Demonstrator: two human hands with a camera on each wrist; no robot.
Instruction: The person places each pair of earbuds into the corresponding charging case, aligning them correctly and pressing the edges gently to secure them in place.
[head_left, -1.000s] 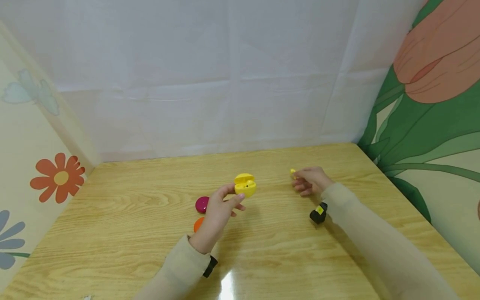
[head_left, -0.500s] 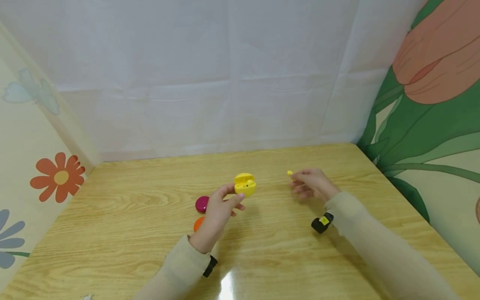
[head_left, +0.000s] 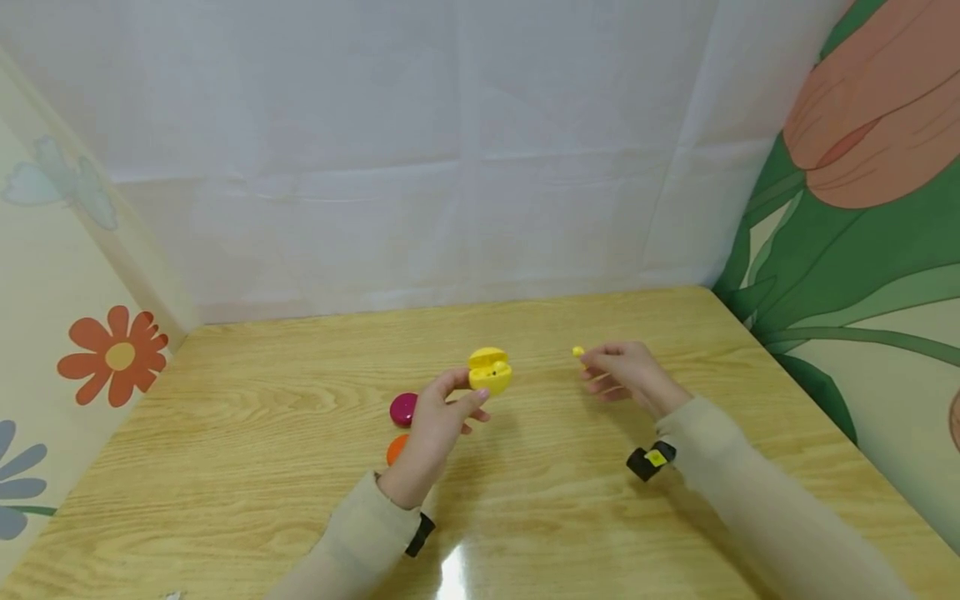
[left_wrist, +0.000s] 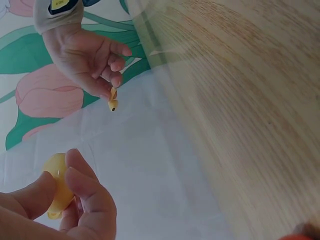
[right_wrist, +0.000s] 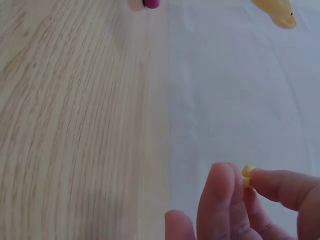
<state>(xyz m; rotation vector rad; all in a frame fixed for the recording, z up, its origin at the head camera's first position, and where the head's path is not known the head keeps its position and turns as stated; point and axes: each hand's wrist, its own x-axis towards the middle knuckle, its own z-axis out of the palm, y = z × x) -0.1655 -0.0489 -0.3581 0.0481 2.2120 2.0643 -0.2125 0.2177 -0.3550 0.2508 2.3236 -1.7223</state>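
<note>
My left hand [head_left: 442, 421] grips a round yellow earbud case [head_left: 491, 377] above the table, its lid raised and one yellow earbud seated inside. In the left wrist view the case [left_wrist: 62, 187] sits between thumb and fingers. To the right, my right hand [head_left: 626, 371] pinches a small yellow earbud [head_left: 578, 352] between thumb and index finger. That earbud [left_wrist: 113, 102] points away from the hand in the left wrist view. From the right wrist, the earbud [right_wrist: 247, 175] is mostly covered by the fingertips. A gap of table separates the two hands.
A shiny magenta round case [head_left: 403, 410] and an orange round one [head_left: 397, 450] lie on the wooden table [head_left: 262, 467] beside my left hand, which partly covers them. A white sheet [head_left: 420, 208] hangs behind the table, and painted walls flank both sides.
My right hand has shifted slightly and turned at the wrist, with the earbud moving a little to the left. My left hand and the case have stayed in place.
</note>
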